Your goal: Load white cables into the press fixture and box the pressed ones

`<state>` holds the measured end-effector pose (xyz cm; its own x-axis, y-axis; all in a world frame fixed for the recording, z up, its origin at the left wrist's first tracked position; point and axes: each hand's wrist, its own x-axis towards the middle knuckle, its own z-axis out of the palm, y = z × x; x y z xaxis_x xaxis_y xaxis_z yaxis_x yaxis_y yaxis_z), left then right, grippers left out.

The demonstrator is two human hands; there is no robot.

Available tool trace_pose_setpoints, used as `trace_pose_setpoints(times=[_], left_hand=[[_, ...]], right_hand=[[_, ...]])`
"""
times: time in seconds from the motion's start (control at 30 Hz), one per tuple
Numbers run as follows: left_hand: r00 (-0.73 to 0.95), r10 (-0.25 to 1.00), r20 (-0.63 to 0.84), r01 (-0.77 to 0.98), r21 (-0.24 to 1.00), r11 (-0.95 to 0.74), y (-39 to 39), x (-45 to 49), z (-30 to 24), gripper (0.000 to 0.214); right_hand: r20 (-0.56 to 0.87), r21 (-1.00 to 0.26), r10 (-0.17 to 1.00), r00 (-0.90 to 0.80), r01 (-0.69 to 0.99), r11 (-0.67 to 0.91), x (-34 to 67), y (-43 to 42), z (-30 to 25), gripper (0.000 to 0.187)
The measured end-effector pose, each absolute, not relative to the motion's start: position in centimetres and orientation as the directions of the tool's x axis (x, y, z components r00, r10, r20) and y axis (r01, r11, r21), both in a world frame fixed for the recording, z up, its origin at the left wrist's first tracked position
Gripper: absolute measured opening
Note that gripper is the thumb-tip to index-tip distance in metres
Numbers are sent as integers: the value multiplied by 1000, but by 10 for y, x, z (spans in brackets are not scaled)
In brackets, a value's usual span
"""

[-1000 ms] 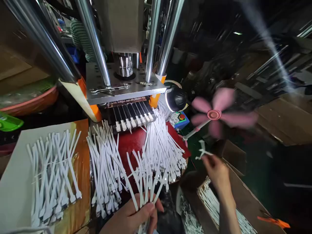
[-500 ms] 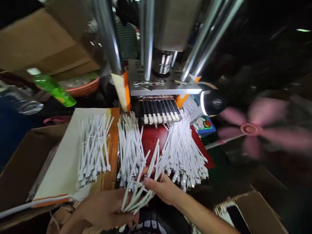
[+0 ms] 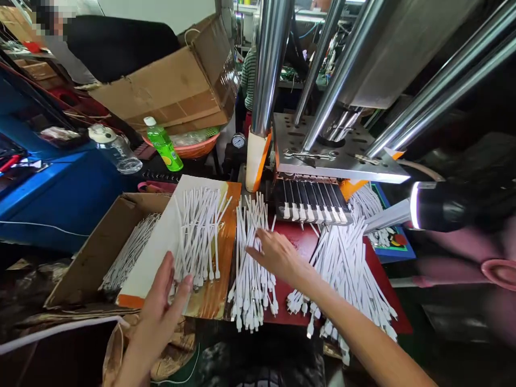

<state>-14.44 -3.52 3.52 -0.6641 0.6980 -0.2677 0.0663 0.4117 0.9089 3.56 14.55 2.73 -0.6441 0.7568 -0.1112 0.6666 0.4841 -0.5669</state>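
My left hand (image 3: 163,301) is held open, thumb and fingers apart, at the near edge of the left bundle of white cables (image 3: 199,231). That bundle lies on a board with white and brown parts. My right hand (image 3: 278,255) reaches over the middle pile of white cables (image 3: 252,285), thumb apart from the fingers, with nothing visible in its grasp. Small plugs at the cable ends point towards me. To the right, a larger fanned pile of white cables (image 3: 350,269) lies on a red surface (image 3: 300,236).
Behind the piles stands a press with a steel plate (image 3: 338,156) and a black mould (image 3: 312,199) holding a row of white plugs. A cardboard box (image 3: 86,258) with cables is at left. A lamp (image 3: 431,207) and blurred pink fan (image 3: 497,274) are right.
The bunch of cables held between both hands is no longer in them. My left hand has risen to the left bundle, and my right over the middle pile. The view has turned left.
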Motion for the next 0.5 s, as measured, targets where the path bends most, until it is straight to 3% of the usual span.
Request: trace_pose_setpoints(times=[0.07,0.13,0.2,0.27,0.37,0.43,0.5], left_hand=[[-663,715,-220,134,906,402,-40,-134,40,79],[-588,784,-198,150,926,347,-43,-120,41,63],[-444,858,-257,75,944,322,-44,-101,35,49],[-265,886,-380,-98,925,367,-41,-79,26,50],[-38,857,-514,-488,758,432,-34,-46,12,64],[2,843,-537,-666,628,402,-28,-31,7,55],[-13,842,-539,-704,603,375,-23,-23,7,39]], right_hand=[[-130,-364,804,-580,782,505,76,114,10,15],[-123,-310,827,-548,813,493,99,89,-2,8],[-108,-390,847,-521,806,446,108,72,-1,14],[-137,-553,851,-507,752,359,116,59,13,14],[-331,-741,733,-594,645,188,137,41,49,12],[-475,-751,603,-641,652,103,155,33,65,14],[-530,-656,652,-543,749,90,166,35,68,12]])
